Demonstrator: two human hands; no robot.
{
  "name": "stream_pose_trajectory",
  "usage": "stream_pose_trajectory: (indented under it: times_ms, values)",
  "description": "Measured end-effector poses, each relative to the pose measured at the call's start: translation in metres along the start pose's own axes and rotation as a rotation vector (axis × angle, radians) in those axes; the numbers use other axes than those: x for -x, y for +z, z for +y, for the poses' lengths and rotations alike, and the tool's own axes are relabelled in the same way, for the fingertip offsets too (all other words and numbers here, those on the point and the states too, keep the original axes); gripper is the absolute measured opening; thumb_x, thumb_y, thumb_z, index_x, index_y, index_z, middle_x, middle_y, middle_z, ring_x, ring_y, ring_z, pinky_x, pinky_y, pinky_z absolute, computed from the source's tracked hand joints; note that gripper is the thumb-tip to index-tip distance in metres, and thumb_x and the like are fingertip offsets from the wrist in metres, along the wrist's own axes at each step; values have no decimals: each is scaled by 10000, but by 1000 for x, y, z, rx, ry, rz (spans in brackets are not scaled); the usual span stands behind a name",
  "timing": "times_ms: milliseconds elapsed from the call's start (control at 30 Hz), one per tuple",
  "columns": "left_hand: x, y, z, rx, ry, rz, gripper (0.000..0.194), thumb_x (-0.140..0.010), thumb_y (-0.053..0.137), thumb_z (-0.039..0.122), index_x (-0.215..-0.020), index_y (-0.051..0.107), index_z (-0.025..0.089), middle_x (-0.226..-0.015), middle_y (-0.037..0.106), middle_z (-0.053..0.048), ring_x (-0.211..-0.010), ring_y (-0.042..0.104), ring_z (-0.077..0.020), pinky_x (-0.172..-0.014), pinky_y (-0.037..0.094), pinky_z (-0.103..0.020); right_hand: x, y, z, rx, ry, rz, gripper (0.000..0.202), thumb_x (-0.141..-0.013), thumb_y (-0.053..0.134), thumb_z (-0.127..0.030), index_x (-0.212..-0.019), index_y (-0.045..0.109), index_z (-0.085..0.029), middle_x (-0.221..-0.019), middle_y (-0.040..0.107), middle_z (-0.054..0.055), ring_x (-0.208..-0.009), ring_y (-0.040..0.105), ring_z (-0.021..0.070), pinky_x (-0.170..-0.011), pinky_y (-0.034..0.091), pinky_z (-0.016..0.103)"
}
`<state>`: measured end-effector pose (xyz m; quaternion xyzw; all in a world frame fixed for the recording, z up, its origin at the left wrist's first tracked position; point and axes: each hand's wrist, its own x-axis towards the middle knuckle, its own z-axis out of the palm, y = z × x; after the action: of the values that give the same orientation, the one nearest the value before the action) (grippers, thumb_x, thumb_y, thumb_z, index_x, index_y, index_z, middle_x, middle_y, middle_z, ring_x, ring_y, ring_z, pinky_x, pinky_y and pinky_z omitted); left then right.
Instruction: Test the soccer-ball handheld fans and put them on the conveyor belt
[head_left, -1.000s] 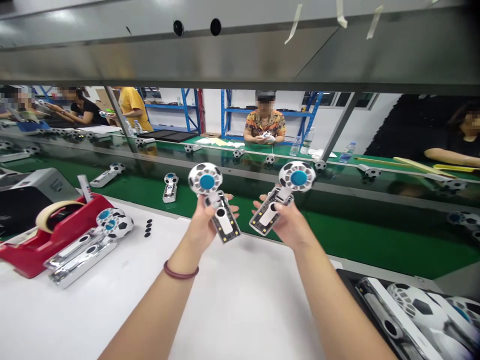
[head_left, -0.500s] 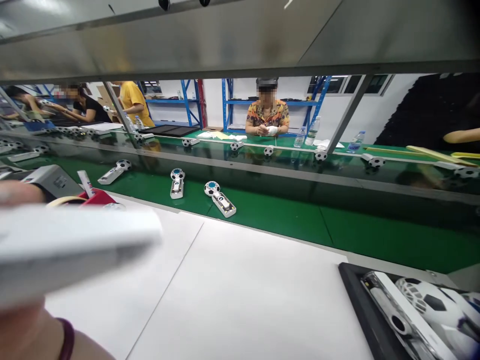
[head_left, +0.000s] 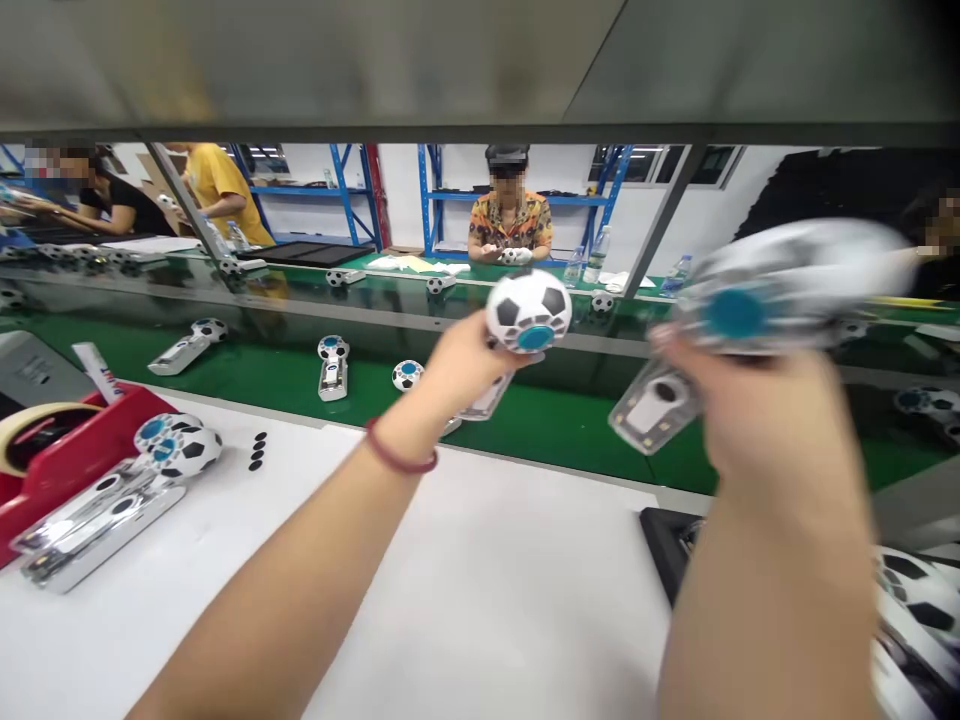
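Gripping a football-patterned fan (head_left: 529,310) by its handle, the left hand (head_left: 465,365) holds it above the green conveyor (head_left: 570,420). Fingers of the right hand (head_left: 757,400) close around a second, blurred fan (head_left: 757,300). At lower right, a black tray (head_left: 664,535) contains more fan units (head_left: 911,600). Two assembled fans (head_left: 112,490) lie beside the red tape dispenser (head_left: 52,450).

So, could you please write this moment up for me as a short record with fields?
left hand: holds a football-patterned handheld fan over the green conveyor belt
right hand: holds a second fan, blurred
on belt: three fans
white table: two fans, black dots, red tape dispenser
far side: seated person
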<state>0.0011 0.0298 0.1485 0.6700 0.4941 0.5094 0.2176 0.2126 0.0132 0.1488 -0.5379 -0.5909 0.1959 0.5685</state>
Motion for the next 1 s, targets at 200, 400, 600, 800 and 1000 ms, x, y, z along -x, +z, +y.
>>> stream_pose_trajectory:
  times_ms: [200, 400, 600, 800, 1000]
  values:
    - [-45, 71, -82, -224, -141, -137, 377, -589, 740, 330, -901, 618, 158, -879, 655, -113, -848, 587, -307, -768, 443, -387, -32, 48, 67, 253, 310, -50, 825, -583, 673, -152, -1343, 355, -192, -1177, 514, 157, -1063, 517, 338, -914, 383, 509]
    - [-50, 18, -130, -493, -190, 17, 170, -724, 565, 173, -886, 616, 163, -1065, 564, -163, -1116, 413, -345, -951, 293, -455, -25, 62, 59, 104, 73, -3, 638, -679, 546, -195, -1300, 409, -245, -1314, 392, 104, -1222, 367, 291, -1015, 292, 469]
    - [-23, -85, -168, -719, -373, 229, 261, -754, 464, 129, -995, 562, 103, -1273, 383, -237, -1248, 205, -396, -981, 183, -548, 15, 139, 55, -125, -41, -293, 476, -723, 520, -173, -1192, 538, -251, -1249, 457, 74, -1213, 350, 271, -1069, 215, 438]
    - [-5, -134, -213, -631, -709, 324, 249, -744, 536, 281, -878, 554, 72, -1125, 495, -303, -1150, 382, -448, -882, 311, -524, 41, 197, 81, 324, 75, -625, 515, -853, 433, -315, -1337, 401, -144, -1320, 430, 153, -1220, 370, 334, -971, 326, 455]
    - [-12, -115, -225, -301, -847, 308, 226, -547, 715, 261, -596, 514, 169, -685, 614, -130, -899, 575, -375, -692, 411, -355, 19, 205, 84, 225, 363, -748, 727, -723, 598, -460, -1335, 393, -125, -1299, 460, 180, -1163, 445, 362, -890, 374, 428]
